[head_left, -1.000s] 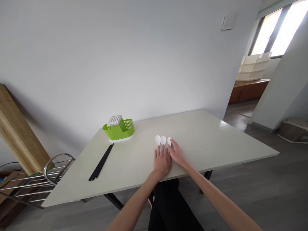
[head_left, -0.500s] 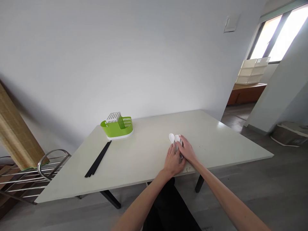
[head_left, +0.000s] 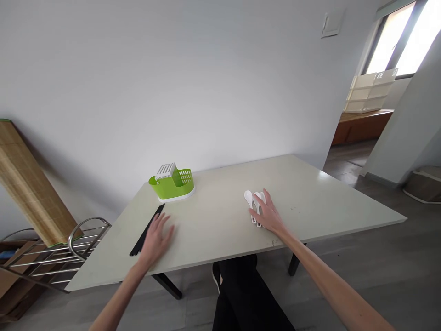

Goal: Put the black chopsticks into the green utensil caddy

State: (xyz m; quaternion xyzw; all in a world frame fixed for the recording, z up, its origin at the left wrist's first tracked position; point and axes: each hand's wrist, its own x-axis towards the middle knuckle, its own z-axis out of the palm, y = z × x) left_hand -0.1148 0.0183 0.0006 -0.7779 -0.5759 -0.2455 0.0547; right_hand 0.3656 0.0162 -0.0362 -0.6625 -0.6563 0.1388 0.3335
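Left hand [head_left: 156, 236], fingers spread, is over the chopsticks [head_left: 146, 231]; right hand [head_left: 268, 215] rests flat on the spoons [head_left: 254, 204]. Next I'd need to pinch the chopsticks.

Glossy white plastic spoons [head_left: 254, 202]; matt black chopsticks [head_left: 147, 230]; smooth matt table [head_left: 310, 193]

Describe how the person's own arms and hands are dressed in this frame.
Both forearms are bare to the frame's lower edge, with no sleeves in view. The left hand and the right hand show no gloves, rings, watch or bracelet. Dark trousers show below the table edge.
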